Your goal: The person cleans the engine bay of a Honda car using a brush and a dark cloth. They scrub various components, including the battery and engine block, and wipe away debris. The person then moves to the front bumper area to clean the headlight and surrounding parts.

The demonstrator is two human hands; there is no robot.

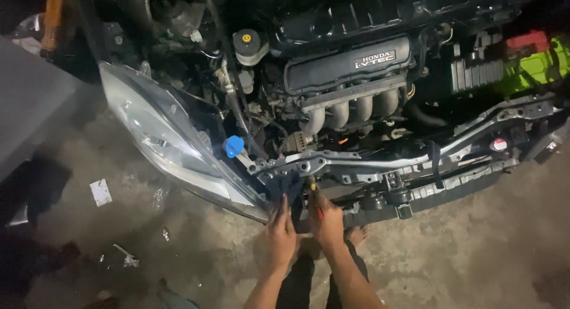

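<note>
Right hand (327,221) grip encloses screwdriver (313,193); left hand (281,229) beside.

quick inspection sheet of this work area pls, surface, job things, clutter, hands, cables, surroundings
surface: dusty concrete floor, stained.
job's things: car front with the bumper off; bare metal front support; headlight in place beside it; a tool with a red and yellow handle.
clutter: white paper scrap and small debris on the floor.
grippers: left hand on a dark part below the headlight corner; right hand holding the tool against the support.
cables: hoses run down through the engine bay.
surroundings: dim light; engine cover, blue cap, green battery; bare foot.
</note>
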